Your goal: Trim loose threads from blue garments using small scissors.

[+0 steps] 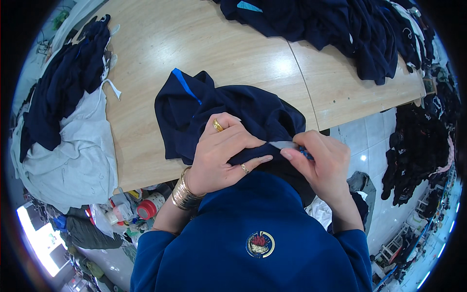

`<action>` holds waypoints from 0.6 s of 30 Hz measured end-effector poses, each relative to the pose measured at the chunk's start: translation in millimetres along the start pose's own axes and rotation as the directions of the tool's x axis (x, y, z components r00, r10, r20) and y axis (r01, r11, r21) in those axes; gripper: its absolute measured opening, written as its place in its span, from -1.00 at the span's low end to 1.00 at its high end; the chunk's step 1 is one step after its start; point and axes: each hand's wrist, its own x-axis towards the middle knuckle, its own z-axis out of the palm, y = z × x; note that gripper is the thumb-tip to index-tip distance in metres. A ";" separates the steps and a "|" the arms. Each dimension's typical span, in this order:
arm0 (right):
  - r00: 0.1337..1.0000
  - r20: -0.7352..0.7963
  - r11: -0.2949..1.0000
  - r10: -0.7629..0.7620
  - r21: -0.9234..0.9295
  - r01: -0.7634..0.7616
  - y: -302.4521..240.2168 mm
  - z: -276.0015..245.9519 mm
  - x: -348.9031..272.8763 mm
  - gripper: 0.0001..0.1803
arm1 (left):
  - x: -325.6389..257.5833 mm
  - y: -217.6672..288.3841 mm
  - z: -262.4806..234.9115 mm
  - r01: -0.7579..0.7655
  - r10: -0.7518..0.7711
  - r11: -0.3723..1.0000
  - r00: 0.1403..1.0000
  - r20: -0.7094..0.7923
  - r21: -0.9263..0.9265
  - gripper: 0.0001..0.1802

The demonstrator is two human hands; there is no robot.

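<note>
A navy garment point(233, 100) with a bright blue strip point(186, 86) lies bunched on the near part of the wooden table, its front edge reaching my body. My left hand point(226, 151), wearing rings and a gold cuff, pinches a fold of that cloth between thumb and fingers. Close by on the right, my right hand point(321, 160) is closed around thread snips point(284, 144). Their silver pointed blade points left, at the pinched fold near my left fingertips. Some blue of the handle shows between the fingers; the rest is hidden in the palm.
Navy garments point(335, 29) are heaped along the table's point(146, 44) far right. At the left, more navy cloth point(73, 92) lies over pale grey cloth point(82, 160). A red-lidded container point(151, 207) stands below the front edge. Black clothing point(421, 151) is piled beyond the right side.
</note>
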 end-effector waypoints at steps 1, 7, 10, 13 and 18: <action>0.998 -0.023 0.998 0.054 0.024 -0.053 -0.5 0.2 -0.2 -0.70 | -0.3 -0.3 0.2 0.000 0.000 1.000 1.000 -0.001 0.000 -0.75; 0.996 0.059 0.994 0.070 0.074 -0.074 -2.5 -3.7 -0.7 -0.67 | 0.2 -1.1 -0.8 0.011 -0.009 0.999 1.000 0.030 -0.041 -0.75; 0.997 0.074 0.999 0.034 0.039 -0.037 -2.2 -4.2 -0.5 -0.67 | -0.1 -1.5 -0.6 0.016 -0.014 0.998 0.999 0.032 -0.058 -0.75; 0.996 0.081 0.999 0.036 0.031 -0.038 -2.3 -3.7 -0.9 -0.67 | -0.3 -1.8 -0.4 0.007 -0.005 0.998 1.000 0.028 -0.061 -0.75; 0.999 0.049 1.000 0.010 0.025 -0.011 -2.1 -1.3 -0.2 -0.67 | -0.1 -0.6 -0.2 0.005 -0.004 0.999 1.000 0.016 -0.036 -0.75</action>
